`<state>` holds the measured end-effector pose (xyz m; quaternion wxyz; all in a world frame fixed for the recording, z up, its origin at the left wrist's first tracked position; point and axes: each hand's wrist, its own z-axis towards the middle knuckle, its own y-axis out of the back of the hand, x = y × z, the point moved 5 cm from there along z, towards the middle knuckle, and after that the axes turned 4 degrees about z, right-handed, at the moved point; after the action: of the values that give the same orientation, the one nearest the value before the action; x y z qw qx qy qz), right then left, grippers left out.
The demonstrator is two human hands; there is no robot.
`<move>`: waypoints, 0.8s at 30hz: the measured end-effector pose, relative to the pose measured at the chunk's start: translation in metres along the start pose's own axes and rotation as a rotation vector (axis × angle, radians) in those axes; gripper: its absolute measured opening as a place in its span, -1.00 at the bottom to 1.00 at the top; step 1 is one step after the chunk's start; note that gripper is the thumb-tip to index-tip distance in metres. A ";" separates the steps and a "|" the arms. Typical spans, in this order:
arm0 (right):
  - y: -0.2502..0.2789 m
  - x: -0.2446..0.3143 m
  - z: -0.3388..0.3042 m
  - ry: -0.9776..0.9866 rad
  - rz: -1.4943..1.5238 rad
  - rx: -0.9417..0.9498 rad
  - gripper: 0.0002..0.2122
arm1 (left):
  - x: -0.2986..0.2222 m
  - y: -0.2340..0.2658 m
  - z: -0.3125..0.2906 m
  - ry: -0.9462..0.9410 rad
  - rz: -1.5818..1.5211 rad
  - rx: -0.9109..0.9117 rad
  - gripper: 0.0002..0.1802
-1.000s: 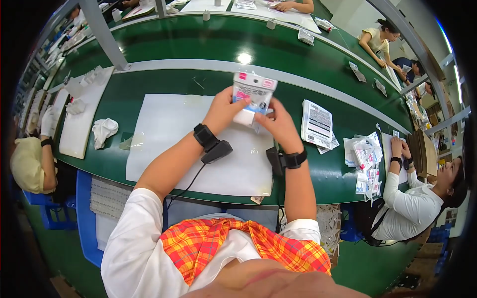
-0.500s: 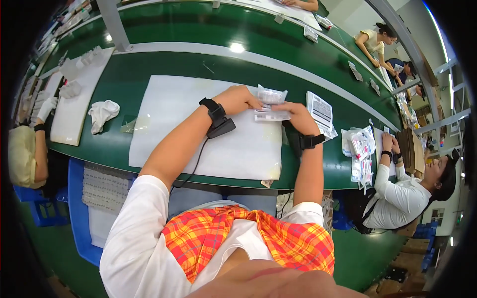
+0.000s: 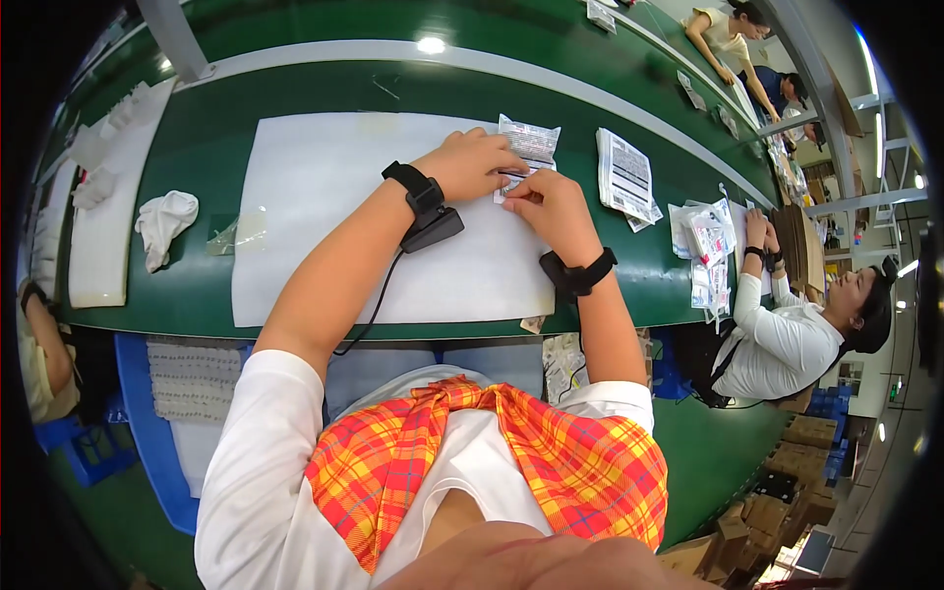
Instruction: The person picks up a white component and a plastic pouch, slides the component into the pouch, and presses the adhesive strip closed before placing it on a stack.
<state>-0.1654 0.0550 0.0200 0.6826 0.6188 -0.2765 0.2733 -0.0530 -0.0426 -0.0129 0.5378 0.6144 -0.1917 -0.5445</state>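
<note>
A small clear plastic pouch (image 3: 532, 144) with a printed sheet inside lies at the far right part of a white foam mat (image 3: 344, 236). My left hand (image 3: 470, 165) reaches over its left side, fingers bent and tips pressed on the lower part. From the right, my right hand (image 3: 553, 206) pinches at the pouch's near edge, thumb and forefinger close together. My fingers hide part of that near edge. Both wrists carry black straps with small black boxes.
Right of the mat lies a stack of printed sheets (image 3: 625, 175), then a pile of filled plastic pouches (image 3: 706, 241). A white glove (image 3: 165, 226) rests at left. A blue bin (image 3: 147, 423) stands below the table edge. Co-workers sit on both sides.
The pouch, earlier held with its near part spread between both hands, now has that part drawn in under my fingers. My right hand has moved left and nearer me. The whole view has shifted slightly.
</note>
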 end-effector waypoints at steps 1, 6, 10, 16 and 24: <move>-0.001 0.000 0.001 -0.002 0.000 0.002 -0.87 | -0.001 0.001 0.000 0.000 0.008 -0.004 -0.68; -0.003 0.000 0.008 0.161 -0.097 0.046 -0.94 | -0.007 0.003 0.003 0.029 0.080 0.056 -0.64; 0.010 -0.003 -0.005 0.293 -0.067 0.125 -0.95 | -0.003 0.001 0.003 0.052 0.038 0.059 -0.63; 0.130 -0.089 -0.168 -0.164 0.340 -0.361 -0.93 | -0.001 0.008 -0.008 0.017 -0.058 0.033 -0.64; 0.085 -0.286 -0.486 -0.908 0.026 -0.852 -0.78 | -0.012 0.011 0.001 0.042 -0.026 -0.078 -0.68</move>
<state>-0.4069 0.5376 -0.1654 0.6805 0.3432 -0.6314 -0.1428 -0.0543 -0.0371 0.0029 0.5583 0.6066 -0.1510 -0.5455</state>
